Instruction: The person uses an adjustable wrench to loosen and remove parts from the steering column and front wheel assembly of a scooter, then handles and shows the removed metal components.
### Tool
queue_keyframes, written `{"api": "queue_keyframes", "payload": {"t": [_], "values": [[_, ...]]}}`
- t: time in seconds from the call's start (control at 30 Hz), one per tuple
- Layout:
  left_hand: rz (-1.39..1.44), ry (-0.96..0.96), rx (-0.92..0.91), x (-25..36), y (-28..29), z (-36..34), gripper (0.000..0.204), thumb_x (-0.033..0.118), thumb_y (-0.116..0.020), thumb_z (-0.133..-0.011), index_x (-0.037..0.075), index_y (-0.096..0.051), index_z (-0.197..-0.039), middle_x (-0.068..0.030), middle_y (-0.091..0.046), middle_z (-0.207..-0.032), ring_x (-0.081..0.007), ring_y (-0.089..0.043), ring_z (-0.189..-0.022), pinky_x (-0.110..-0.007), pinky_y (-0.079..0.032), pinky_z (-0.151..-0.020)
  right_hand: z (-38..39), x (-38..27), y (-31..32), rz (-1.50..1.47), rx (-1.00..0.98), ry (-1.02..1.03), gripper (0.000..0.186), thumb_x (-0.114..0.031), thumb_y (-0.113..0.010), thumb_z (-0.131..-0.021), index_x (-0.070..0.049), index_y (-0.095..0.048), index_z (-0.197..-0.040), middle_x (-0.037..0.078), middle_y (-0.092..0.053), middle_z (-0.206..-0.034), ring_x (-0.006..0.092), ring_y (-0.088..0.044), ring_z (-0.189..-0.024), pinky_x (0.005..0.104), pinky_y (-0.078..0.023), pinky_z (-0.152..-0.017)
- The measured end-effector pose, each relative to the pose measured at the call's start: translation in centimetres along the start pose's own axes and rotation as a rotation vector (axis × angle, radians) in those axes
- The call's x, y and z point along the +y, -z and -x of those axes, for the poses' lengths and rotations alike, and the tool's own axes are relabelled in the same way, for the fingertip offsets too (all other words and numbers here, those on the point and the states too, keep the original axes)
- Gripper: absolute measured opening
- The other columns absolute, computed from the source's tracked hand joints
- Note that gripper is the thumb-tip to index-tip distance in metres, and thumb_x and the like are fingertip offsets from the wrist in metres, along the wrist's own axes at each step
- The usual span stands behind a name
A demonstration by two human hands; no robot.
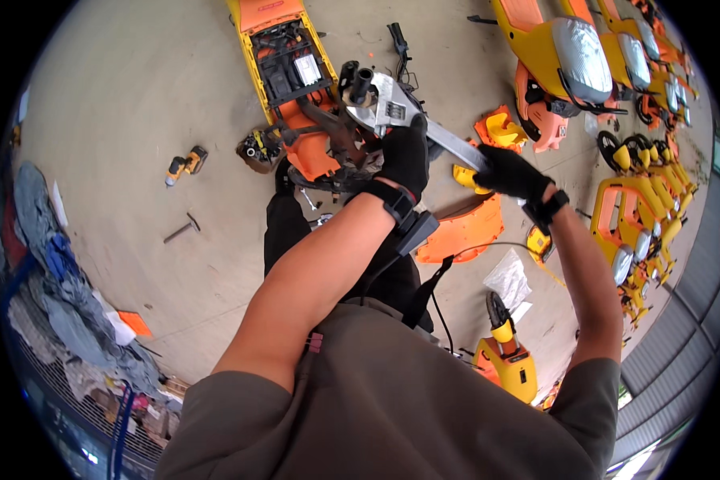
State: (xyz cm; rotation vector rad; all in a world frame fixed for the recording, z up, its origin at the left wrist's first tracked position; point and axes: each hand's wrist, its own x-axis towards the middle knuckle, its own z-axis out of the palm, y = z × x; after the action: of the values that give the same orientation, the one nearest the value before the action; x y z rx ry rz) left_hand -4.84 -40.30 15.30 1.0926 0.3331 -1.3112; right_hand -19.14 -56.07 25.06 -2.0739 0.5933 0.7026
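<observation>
My left hand (405,156), in a black glove, is closed on a large silver adjustable wrench (450,140) just below its head. My right hand (510,172), gloved too, is closed around the far end of the handle. The wrench head lies at a black upright tube (362,86); I cannot tell whether the jaws touch it. Beneath is a partly dismantled orange and yellow scooter (310,152) with an open compartment of black parts and a silver box.
A cordless drill (186,164) and a hammer (182,227) lie on the floor (136,264) at left, beside piled grey cloths (80,304). An orange panel (462,228), yellow pieces and plastic sheeting lie at right. Several yellow scooters (528,36) and frames line the right side.
</observation>
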Motion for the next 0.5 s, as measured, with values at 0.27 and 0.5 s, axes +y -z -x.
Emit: {"api": "queue_keyframes", "payload": {"t": [0.27, 0.5], "values": [[-0.516, -0.631, 0.341, -2.6, -4.2, -4.9, 0.033, 0.019, -0.066, -0.087, -0.003, -0.054, -0.108, -0.0227, -0.068, -0.088, -0.0399, -0.066, -0.087, -0.047, -0.052, -0.069, -11.1, 0.3, 2.6, 0.400, 0.262, 0.352, 0.026, -0.012, -0.070, -0.079, -0.005, -0.057, -0.101, 0.018, -0.064, -0.078, 0.0372, -0.065, -0.075, 0.0439, -0.051, -0.064], [-0.760, -0.588, 0.247, -5.9, -4.7, -2.7, 0.018, 0.017, -0.062, -0.091, 0.000, -0.060, -0.085, -0.0174, -0.061, -0.067, -0.0316, -0.064, -0.067, -0.043, -0.048, -0.060, -4.6, 2.7, -0.8, 0.287, 0.403, 0.130, 0.026, -0.023, -0.069, -0.084, -0.008, -0.059, -0.102, 0.019, -0.067, -0.083, 0.0403, -0.065, -0.084, 0.0450, -0.053, -0.071]]}}
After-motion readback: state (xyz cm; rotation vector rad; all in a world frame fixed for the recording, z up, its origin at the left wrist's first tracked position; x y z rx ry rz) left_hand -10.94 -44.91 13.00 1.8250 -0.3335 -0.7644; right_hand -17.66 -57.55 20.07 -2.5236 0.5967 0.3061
